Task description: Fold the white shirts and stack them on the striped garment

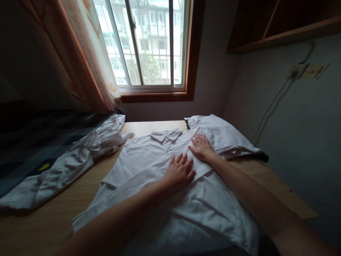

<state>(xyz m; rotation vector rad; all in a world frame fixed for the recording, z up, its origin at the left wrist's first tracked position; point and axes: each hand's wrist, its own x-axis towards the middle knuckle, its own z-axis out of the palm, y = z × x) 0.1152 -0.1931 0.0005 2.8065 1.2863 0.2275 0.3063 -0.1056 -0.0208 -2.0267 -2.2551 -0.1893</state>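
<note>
A white collared shirt (pixel 144 156) lies spread on the wooden table (pixel 61 199), its collar toward the window and a sleeve folded diagonally across the front. My left hand (pixel 179 171) rests flat on the middle of the shirt, fingers apart. Farther out and to the right, my right hand (pixel 201 146) lies flat near the shirt's shoulder, its fingers spread too. Neither hand holds anything. The shirt's lower end is partly hidden beneath my left forearm and cut off by the bottom edge of the view.
Folded white clothing (pixel 226 135) with a dark edge lies at the back right. Crumpled white cloth (pixel 77 160) runs along the left, beside a dark checked cloth (pixel 23 142). A curtained window is ahead; a cord (pixel 274 97) hangs on the right wall.
</note>
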